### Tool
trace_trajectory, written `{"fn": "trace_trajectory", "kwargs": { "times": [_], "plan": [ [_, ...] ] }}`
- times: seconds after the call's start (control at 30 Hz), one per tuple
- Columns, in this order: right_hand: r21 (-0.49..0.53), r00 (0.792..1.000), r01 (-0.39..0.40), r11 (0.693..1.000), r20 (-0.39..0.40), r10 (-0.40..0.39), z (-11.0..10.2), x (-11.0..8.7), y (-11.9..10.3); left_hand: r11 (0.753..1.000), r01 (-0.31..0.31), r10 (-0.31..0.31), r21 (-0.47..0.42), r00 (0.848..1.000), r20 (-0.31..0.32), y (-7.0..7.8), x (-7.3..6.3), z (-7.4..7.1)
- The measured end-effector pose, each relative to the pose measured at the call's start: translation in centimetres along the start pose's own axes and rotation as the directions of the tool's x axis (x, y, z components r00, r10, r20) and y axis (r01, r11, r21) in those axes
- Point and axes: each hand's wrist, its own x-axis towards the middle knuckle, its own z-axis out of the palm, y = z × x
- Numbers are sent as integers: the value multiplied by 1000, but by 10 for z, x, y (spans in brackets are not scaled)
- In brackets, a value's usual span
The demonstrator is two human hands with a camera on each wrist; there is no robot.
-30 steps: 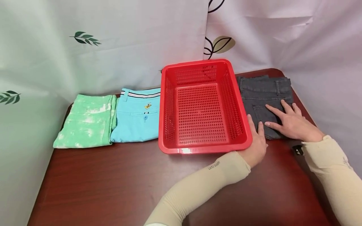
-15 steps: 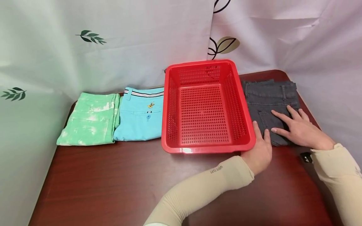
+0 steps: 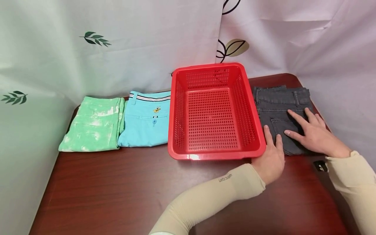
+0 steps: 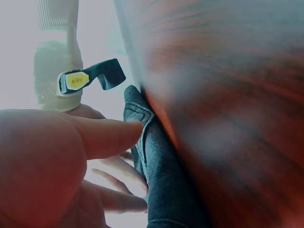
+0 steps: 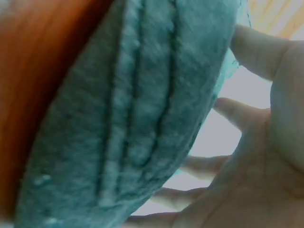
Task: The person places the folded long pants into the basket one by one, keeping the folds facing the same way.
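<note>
Dark grey folded jeans [image 3: 279, 98] lie at the table's right end, partly covered from this angle by the red basket's right side. My left hand [image 3: 270, 163] is beside the basket's front right corner, straight fingers touching the jeans' near left part. Spread fingers of my right hand [image 3: 318, 137] rest on the jeans around the back pocket. In the left wrist view, the thumb and fingers of the left hand [image 4: 95, 161] reach the jeans [image 4: 166, 180]. Seen from the right wrist, the fingertips of the right hand [image 5: 237, 152] meet the cloth [image 5: 95, 123]; neither hand grips it.
The red perforated basket [image 3: 217, 155] occupies the middle of the table. To its left lie folded light blue trousers [image 3: 144, 130] and, farther left, folded green tie-dyed trousers [image 3: 88, 127]. Curtains [image 3: 132, 65] enclose the back and sides of the brown table [image 3: 117, 189].
Both hands and the jeans have slid slightly toward the front and right. The whole view has shifted a little; the basket and the other trousers stay in place on the table.
</note>
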Motion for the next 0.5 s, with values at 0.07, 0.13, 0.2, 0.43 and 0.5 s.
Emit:
{"fn": "trace_trajectory", "kwargs": {
  "times": [0.07,0.13,0.2,0.43,0.5],
  "plan": [
    [0,1000,-18,1000,1,18,-2,3,0,1000,5,-5,16,1000,7,0,1,-1],
    [-2,999,-38,999,20,38,-4,5,-1,999,7,-8,31,1000,20,1,1,-1],
    [-6,997,-57,998,57,57,-5,5,-1,999,8,-10,45,999,36,2,1,-1],
    [-42,991,-72,996,111,77,-8,5,0,999,39,-39,12,999,22,2,1,0],
    [-46,991,-66,997,118,71,-7,4,1,999,38,-39,10,999,19,2,2,1]
  ]
}}
